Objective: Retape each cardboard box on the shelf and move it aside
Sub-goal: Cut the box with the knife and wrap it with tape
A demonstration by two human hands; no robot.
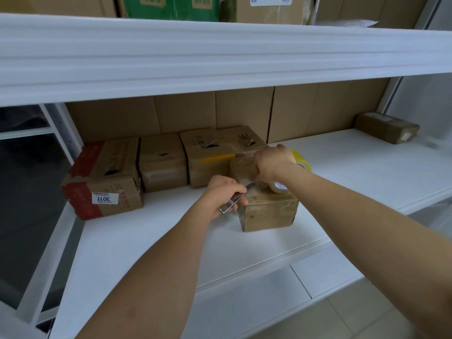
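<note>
Small box (pixel 266 209) sits at the shelf (pixel 146 241) front. Left hand (pixel 223 192) grips a metal cutter (pixel 236 199), right hand (pixel 272 165) pinches the tape over the box by a roll (pixel 278 188). Blade's close to those fingers, so a slip could nick skin or tear the strip crooked.

head cam: single view, worn on the person's head | faces forward and down into the shelf (pixel 354 167) | close, at arm's reach | upper shelf edge fills 12 o'clock, forearms enter from 6 | wide-angle, edges bowed | no second view to overlap
</note>
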